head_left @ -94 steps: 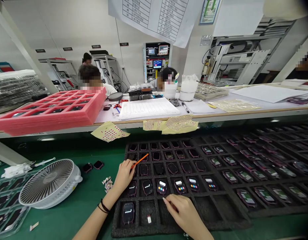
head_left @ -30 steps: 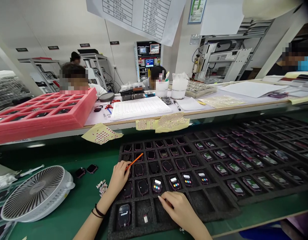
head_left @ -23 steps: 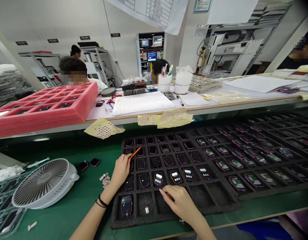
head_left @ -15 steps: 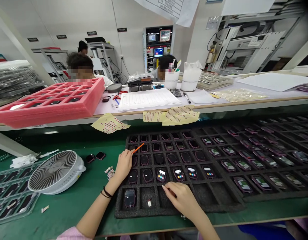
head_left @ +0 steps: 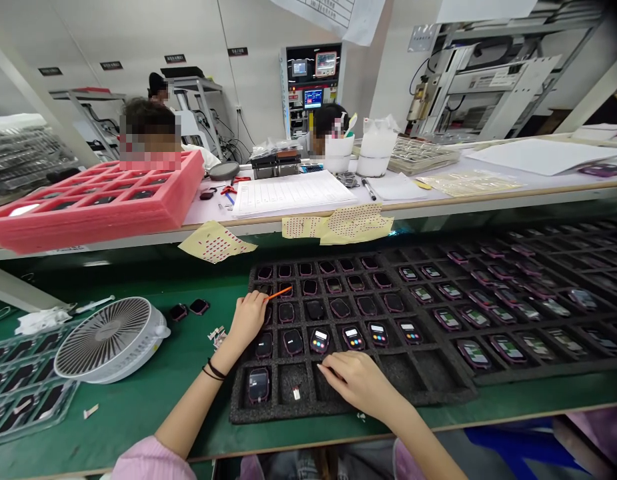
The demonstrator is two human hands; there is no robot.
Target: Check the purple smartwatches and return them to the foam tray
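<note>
A black foam tray (head_left: 308,417) holds rows of smartwatches in square compartments. My left hand (head_left: 250,315) is over the tray's left edge, its fingers closed on a thin orange stick (head_left: 279,293) that points right. Above the front row is my right hand (head_left: 352,377), fingers bent and pressed together; anything between them is too small to make out. Just behind it, a lit watch (head_left: 319,341) shows coloured dots. The front left compartment has a dark-screened watch (head_left: 259,385), and the one beside it a small white piece (head_left: 296,393).
A white fan (head_left: 113,340) stands left on the green table, beside clear trays (head_left: 31,380). A raised shelf carries a pink foam tray (head_left: 103,227), papers and white cups. More watches fill the right side. Two people's heads show behind the shelf, another farther back.
The whole view has shifted slightly. My right hand has moved a little up the tray and its fingers look more bent. My left hand still holds the orange stick, now turned flatter.
</note>
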